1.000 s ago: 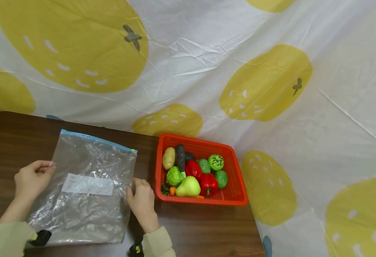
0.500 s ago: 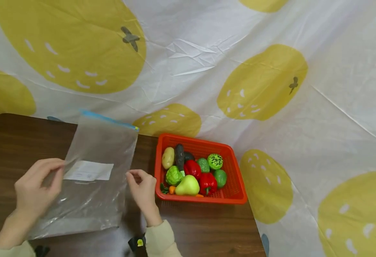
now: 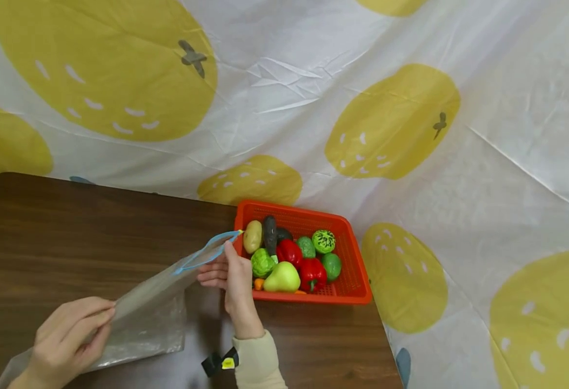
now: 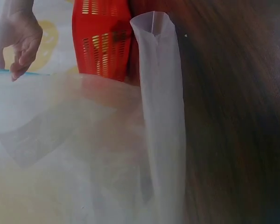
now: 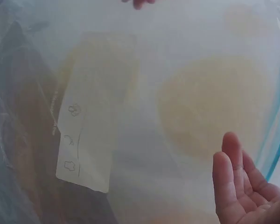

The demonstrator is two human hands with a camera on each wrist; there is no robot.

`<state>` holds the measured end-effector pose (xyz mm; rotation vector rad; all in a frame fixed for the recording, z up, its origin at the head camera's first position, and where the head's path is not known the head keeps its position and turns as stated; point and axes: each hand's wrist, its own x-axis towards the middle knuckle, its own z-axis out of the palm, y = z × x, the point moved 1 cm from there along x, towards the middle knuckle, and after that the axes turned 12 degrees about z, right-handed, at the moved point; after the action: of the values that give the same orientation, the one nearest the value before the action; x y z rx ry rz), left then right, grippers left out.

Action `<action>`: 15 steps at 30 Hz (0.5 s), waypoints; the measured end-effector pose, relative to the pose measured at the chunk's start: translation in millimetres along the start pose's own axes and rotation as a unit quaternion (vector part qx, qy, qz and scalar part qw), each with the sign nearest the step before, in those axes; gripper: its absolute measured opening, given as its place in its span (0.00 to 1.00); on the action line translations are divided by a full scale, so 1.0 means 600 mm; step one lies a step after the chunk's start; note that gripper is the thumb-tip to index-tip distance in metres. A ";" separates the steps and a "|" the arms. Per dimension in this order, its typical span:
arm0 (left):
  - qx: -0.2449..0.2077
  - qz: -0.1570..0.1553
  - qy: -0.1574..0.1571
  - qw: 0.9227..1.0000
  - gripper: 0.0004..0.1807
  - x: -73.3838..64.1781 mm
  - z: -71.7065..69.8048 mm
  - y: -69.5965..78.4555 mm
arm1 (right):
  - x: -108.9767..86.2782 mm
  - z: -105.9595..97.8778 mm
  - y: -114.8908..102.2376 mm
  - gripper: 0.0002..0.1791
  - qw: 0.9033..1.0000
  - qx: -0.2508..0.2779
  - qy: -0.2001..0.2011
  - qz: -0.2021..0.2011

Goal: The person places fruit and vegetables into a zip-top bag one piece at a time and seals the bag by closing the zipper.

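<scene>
A clear zip bag (image 3: 145, 329) with a blue zip strip (image 3: 191, 266) is held up slanting over the table, its mouth pointing toward the basket. My left hand (image 3: 67, 340) pinches the bag's edge between thumb and fingers. At the mouth is my right hand (image 3: 239, 286), fingers extended and thumb up beside the strip. Through the film in the right wrist view, a white label (image 5: 91, 116) shows on the bag, near the spread right fingers (image 5: 231, 163). In the left wrist view the film fills the foreground, with the right hand (image 4: 21, 39) beyond.
A red plastic basket (image 3: 354, 265) stands close behind the right hand, holding a green pear (image 3: 282, 277), red peppers (image 3: 313, 274), a potato (image 3: 253, 236) and several other vegetables. The brown wooden table (image 3: 303, 340) meets a fruit-print cloth (image 3: 284, 129) at the back.
The bag has been lifted off the table and swung round, its zip end now right and nearer. The left hand moved lower; the right hand rose to the mouth and straightened its fingers.
</scene>
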<state>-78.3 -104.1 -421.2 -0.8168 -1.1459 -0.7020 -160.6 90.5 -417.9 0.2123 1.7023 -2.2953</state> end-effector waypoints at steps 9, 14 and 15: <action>0.010 0.006 -0.016 1.000 0.17 -0.008 -0.002 0.005 | 0.012 -0.003 -0.013 0.14 0.997 -0.055 0.018 -0.057; -0.032 -0.034 -0.136 0.990 0.19 -0.015 -0.014 0.009 | 0.021 0.004 -0.040 0.12 0.983 -0.140 -0.006 -0.122; -0.055 -0.049 -0.166 0.983 0.18 -0.018 -0.018 0.009 | 0.018 0.009 -0.051 0.11 0.976 -0.164 -0.014 -0.140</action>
<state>-71.1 -109.8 -434.8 -1.0026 -1.4660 -0.7333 -179.9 92.3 -391.3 -0.1364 2.1802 -2.1337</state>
